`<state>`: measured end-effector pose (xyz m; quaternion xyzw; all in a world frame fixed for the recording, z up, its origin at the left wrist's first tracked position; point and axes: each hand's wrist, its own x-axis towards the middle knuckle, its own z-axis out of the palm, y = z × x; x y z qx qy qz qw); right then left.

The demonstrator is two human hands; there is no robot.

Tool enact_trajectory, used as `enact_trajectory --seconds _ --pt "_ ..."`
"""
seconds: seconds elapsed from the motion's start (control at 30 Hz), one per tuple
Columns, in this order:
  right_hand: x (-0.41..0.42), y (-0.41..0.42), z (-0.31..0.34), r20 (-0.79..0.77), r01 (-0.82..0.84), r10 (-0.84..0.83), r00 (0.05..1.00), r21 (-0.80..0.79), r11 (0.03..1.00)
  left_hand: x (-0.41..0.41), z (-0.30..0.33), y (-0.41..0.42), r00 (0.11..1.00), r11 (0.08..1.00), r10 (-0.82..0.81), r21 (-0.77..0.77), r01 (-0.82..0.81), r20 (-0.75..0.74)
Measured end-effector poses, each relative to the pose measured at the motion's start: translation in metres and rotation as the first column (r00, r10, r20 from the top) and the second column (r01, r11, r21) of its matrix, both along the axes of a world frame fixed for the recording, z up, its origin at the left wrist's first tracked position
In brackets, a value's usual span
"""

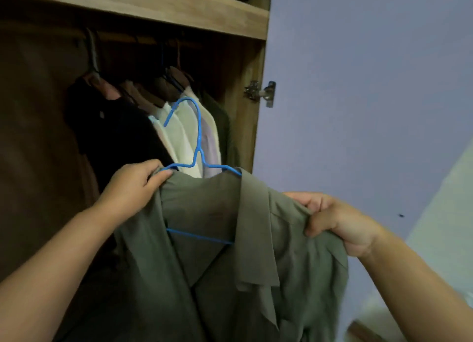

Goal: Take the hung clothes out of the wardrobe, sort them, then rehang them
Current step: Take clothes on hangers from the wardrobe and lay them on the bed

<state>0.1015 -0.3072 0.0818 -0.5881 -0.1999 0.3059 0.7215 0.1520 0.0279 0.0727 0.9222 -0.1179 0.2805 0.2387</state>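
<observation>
**Green shirt held on a blue hanger before the open wardrobe**

A soft, matte olive-green shirt [225,239] with a flat pointed collar is draped over a thin blue wire hanger [197,147], whose curved hook stands upright and free in the air, near the wardrobe opening. The shirt's left shoulder is pinched, together with the hanger's end, between the thumb and curled fingers of the left hand [133,185]. The right shoulder's fabric is gripped in the curled fingers of the right hand [337,221], where the cloth is bunched into folds. The hanger's lower bar is seen through the open neck.

Farther back, inside the wooden wardrobe [245,126], a black garment [112,134], pale cream shirts [184,134] and a dark green one at the far right are hung close together on dark hangers; their lower parts are hidden by the held shirt. A grained plank shelf [153,6] runs above them. A metal hinge [261,93] is fixed on the right edge, beside a smooth lilac wall [371,85].
</observation>
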Motion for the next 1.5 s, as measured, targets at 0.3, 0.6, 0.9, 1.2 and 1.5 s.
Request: enact_trajectory --seconds 0.3,0.6,0.9,1.2,1.5 --pt "-0.115 -0.159 0.000 0.459 0.592 -0.383 0.802 -0.526 0.610 -0.065 -0.021 -0.173 0.983 0.985 -0.136 -0.088 0.147 0.120" --pt "-0.209 -0.240 -0.020 0.717 0.805 -0.384 0.582 -0.573 0.151 -0.110 -0.045 -0.324 0.898 0.896 -0.439 -0.059 0.441 0.042" --pt "-0.304 -0.285 -0.053 0.812 0.826 -0.498 0.303 -0.485 -0.289 -0.131 -0.052 -0.441 0.655 0.654 -0.756 -0.070 0.754 -0.009" --pt "-0.425 -0.252 -0.074 0.803 0.621 -0.594 -0.048 -0.442 -0.648 -0.209 -0.057 -0.524 0.285 0.290 -0.956 -0.107 0.951 -0.065" --pt "-0.552 -0.215 -0.070 0.788 0.343 -0.506 -0.351 -0.394 -0.853 -0.340 -0.060 -0.585 -0.024 -0.022 -1.000 -0.135 0.991 -0.014"
